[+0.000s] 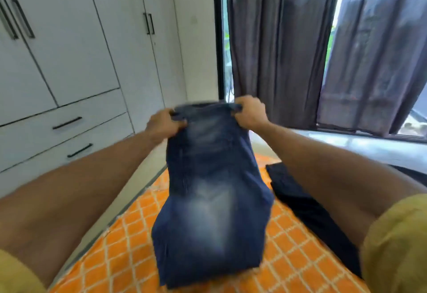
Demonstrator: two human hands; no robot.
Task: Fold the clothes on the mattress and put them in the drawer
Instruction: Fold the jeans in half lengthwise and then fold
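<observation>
Jeans (212,191): pinched at 12 o'clock edge by left hand (161,126) and right hand (250,113), raised over mattress (300,258), seemingly for folding.

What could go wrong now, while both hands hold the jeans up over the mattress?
1. The left hand and right hand pinch only the top edge of the jeans; a loose grip may let the fold open.
2. The lower part may drag on the orange mattress and crease.
3. Laid down carelessly, the jeans could cover the dark garment beside them.
</observation>
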